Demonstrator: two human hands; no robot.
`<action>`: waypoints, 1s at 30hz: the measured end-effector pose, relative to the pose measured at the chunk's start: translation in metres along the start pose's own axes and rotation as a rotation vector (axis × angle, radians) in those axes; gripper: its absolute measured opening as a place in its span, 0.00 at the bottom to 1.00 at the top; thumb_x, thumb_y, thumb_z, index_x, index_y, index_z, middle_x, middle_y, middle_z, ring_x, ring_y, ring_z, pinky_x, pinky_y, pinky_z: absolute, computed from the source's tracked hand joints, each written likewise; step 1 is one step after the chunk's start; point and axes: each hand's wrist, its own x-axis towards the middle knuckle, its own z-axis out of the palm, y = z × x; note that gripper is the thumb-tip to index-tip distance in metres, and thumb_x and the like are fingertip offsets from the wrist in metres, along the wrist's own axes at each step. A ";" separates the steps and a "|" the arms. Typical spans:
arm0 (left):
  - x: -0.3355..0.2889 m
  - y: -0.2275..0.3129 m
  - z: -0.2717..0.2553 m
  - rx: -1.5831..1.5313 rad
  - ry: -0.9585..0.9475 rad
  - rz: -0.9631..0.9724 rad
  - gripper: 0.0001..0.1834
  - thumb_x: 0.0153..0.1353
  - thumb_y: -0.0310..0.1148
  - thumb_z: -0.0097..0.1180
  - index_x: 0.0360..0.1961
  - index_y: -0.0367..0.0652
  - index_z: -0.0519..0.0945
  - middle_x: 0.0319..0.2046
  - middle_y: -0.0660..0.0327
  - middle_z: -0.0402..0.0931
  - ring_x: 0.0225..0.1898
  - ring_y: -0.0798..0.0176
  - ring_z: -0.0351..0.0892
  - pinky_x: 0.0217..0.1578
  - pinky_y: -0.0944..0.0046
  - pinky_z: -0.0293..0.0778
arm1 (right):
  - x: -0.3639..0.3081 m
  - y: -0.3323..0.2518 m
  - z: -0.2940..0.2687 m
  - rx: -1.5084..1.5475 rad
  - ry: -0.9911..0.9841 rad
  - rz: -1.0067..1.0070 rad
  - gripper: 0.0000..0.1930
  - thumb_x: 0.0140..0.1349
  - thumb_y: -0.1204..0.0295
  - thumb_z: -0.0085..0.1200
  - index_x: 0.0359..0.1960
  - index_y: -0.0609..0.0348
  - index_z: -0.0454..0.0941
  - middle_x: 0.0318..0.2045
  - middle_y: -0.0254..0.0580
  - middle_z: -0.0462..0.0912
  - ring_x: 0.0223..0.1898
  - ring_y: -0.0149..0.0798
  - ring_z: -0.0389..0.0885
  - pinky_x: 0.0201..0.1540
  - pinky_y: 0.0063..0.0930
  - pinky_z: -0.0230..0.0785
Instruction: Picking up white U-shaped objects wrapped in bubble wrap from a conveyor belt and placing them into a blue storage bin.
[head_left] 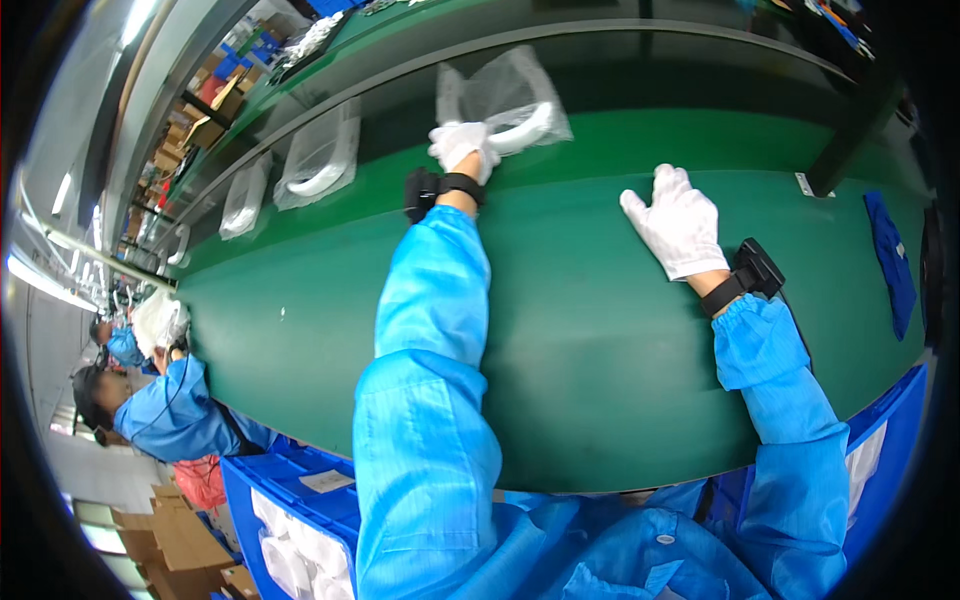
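Observation:
My left hand point(465, 147), in a white glove, reaches to the far side of the green work surface point(580, 350). Its fingers are curled at the near edge of a clear plastic bag point(495, 85), closed on it as far as I can see. Inside that bag is a white curved, loop-shaped part point(528, 130). The fingertips are partly hidden by the hand itself. My right hand point(678, 222), also white-gloved, is over the green surface to the right, fingers apart, holding nothing. Each wrist wears a black strap with a small device.
Further bagged white parts lie to the left, one bagged curved part point(320, 165) and a narrower bagged part point(243, 200). A dark blue cloth point(887, 265) is at the right. Blue bins point(300, 490) flank me. Co-workers in blue point(175, 410) sit at the left. A dark post point(850, 140) stands far right.

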 end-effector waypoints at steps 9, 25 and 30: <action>-0.124 -0.010 -0.111 -1.262 -0.506 -0.160 0.07 0.54 0.23 0.55 0.22 0.35 0.72 0.16 0.60 0.66 0.11 0.65 0.67 0.08 0.67 0.59 | 0.019 -0.003 -0.026 1.141 -0.225 0.394 0.35 0.60 0.39 0.45 0.52 0.61 0.70 0.41 0.47 0.80 0.28 0.35 0.80 0.25 0.24 0.68; -0.212 0.014 -0.168 -1.123 -0.184 0.119 0.13 0.56 0.30 0.54 0.40 0.34 0.75 0.32 0.48 0.73 0.23 0.59 0.74 0.20 0.59 0.71 | 0.009 -0.001 0.006 1.881 -0.588 0.468 0.08 0.65 0.66 0.51 0.39 0.56 0.71 0.19 0.27 0.71 0.09 0.19 0.59 0.07 0.11 0.45; -0.135 -0.038 -0.167 -1.122 -0.258 0.263 0.14 0.64 0.37 0.50 0.42 0.37 0.77 0.33 0.51 0.75 0.33 0.53 0.82 0.30 0.58 0.80 | -0.001 -0.023 -0.032 1.815 -0.400 0.609 0.09 0.62 0.64 0.53 0.38 0.55 0.77 0.18 0.24 0.68 0.12 0.18 0.56 0.13 0.14 0.47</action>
